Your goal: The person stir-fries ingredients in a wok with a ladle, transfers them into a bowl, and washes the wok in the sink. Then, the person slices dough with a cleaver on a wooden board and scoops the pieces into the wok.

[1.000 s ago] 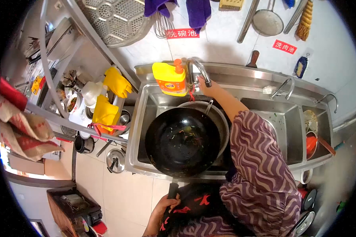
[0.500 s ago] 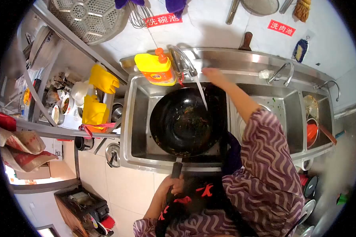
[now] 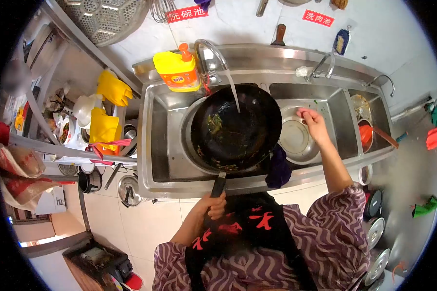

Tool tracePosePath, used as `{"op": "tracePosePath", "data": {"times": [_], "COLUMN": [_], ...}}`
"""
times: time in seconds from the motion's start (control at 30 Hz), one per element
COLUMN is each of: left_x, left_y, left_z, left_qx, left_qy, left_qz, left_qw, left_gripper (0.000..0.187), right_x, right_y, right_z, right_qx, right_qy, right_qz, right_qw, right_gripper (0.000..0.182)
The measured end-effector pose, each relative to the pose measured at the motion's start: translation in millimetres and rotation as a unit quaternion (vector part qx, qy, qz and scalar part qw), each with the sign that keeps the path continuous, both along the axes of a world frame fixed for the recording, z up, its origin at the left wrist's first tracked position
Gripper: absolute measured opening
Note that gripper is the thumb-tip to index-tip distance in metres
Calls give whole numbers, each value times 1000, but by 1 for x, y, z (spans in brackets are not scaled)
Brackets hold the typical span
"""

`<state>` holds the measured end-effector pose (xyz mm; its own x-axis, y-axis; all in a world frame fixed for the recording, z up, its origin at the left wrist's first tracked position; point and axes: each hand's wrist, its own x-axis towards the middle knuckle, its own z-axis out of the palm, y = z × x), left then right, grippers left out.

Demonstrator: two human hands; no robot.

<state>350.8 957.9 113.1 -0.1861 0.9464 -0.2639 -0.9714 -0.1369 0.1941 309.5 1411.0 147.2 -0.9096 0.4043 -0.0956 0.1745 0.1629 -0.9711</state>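
Note:
My left hand (image 3: 213, 206) is closed round the black handle of a dark wok (image 3: 238, 136). The wok is over the left sink, above a round metal basin (image 3: 187, 140) that shows along its left side. Water from the running faucet (image 3: 211, 48) falls into the wok, where green scraps lie at the left and more bits near the lower rim. Over the rim of a metal bowl (image 3: 294, 138) in the middle sink is my right hand (image 3: 313, 123), fingers curled together; what they hold, if anything, is hidden.
A yellow-orange soap bottle (image 3: 178, 72) stands left of the faucet. A purple cloth (image 3: 278, 169) hangs over the sink's front edge. The right sink holds a red bowl (image 3: 365, 133) and strainer. Yellow containers (image 3: 105, 126) are on the left shelf.
My right hand has moved from beside the faucet down and right to the metal bowl. The wok has shifted, uncovering the basin below. My left hand still holds its handle.

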Motion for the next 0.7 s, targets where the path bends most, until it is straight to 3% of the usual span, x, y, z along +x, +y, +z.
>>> {"op": "tracePosePath", "data": {"times": [0.2, 0.53, 0.57, 0.63, 0.7], "left_x": [-9, -37, -37, -37, -34], "left_y": [-3, 19, 18, 18, 20], "left_z": [10, 10, 5, 0, -3], "left_qx": [-128, -151, -135, -108, -85], "left_qy": [95, 155, 145, 118, 84], "left_qz": [-39, -35, -37, -40, -45], "left_qw": [986, 976, 980, 986, 992], "left_gripper": [20, 24, 24, 22, 20], "right_x": [63, 94, 99, 112, 123], "right_y": [-26, -46, -49, -76, -113], "right_z": [6, 29, 30, 34, 24], "right_qx": [19, 44, 63, -8, -28], "right_qy": [-12, 16, -3, -91, -180], "right_qz": [-55, -83, -58, 8, 178], "right_qw": [998, 995, 996, 996, 967], "right_gripper": [22, 19, 19, 20, 23]}}
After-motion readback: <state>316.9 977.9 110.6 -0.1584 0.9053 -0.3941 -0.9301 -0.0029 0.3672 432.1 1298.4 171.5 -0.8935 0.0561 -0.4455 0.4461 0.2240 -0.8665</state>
